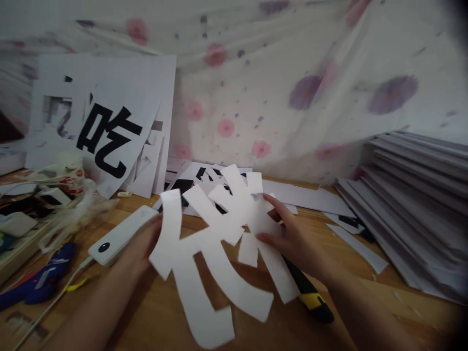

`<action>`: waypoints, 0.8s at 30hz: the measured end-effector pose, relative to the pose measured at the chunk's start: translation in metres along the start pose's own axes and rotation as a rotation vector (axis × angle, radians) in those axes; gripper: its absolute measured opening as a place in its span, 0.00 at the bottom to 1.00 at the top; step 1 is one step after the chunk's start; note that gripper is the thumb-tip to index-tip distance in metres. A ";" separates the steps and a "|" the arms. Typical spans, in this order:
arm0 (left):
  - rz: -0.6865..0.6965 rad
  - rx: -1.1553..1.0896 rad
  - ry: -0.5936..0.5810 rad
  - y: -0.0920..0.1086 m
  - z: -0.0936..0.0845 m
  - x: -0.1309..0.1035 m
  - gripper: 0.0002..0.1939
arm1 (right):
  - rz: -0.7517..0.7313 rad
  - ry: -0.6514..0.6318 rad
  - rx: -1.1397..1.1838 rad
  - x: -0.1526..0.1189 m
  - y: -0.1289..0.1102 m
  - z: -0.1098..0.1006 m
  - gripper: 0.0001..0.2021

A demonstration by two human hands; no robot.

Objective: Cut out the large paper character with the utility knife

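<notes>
Spanning the middle of the view, a large white paper cut-out (215, 253) in the shape of a character is held up just above the wooden worktop (153, 312) between two bare hands; the left hand (141, 243) is seen at the cut-out's left edge, largely hidden behind the paper, its grip pinching that edge; the right hand (292, 239) is closed on the cut-out's upper right strokes, thumb in front and fingers behind. A black-and-yellow utility knife (309, 292) is seen lying on the worktop beneath the right wrist, partly covered by the paper; a white remote-like device (119, 236) with a dark round button is seen just beside the left hand. A printed sheet (109, 141) bearing a bold black character is propped against the flowered cloth (292, 73) at the back; paper offcuts (204, 178) are scattered behind the cut-out; a stack of white sheets (417, 204) is piled at the right; a blue tool (44, 278) is seen at the left edge, blurred.
</notes>
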State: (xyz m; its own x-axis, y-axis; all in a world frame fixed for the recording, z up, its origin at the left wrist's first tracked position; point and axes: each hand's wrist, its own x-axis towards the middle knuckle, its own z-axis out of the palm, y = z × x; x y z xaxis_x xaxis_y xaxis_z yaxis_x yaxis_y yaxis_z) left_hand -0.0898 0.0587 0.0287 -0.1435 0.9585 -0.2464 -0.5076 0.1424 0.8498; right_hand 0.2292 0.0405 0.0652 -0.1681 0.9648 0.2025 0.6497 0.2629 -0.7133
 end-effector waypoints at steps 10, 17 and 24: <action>0.122 -0.331 -0.101 0.044 -0.013 -0.019 0.18 | 0.060 0.135 0.074 0.011 0.009 -0.003 0.37; -0.152 -0.128 -0.186 0.002 0.011 -0.009 0.18 | 0.036 0.093 0.069 0.008 0.008 0.016 0.37; -0.298 -0.209 -0.740 -0.008 0.016 -0.028 0.32 | 0.007 0.265 0.008 0.011 0.020 0.032 0.40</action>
State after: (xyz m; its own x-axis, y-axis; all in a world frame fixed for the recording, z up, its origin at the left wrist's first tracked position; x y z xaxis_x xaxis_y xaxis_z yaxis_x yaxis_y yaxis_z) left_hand -0.0680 0.0349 0.0366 0.5817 0.8132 -0.0148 -0.5941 0.4373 0.6751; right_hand 0.2165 0.0567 0.0317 0.0371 0.9302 0.3651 0.6445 0.2569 -0.7202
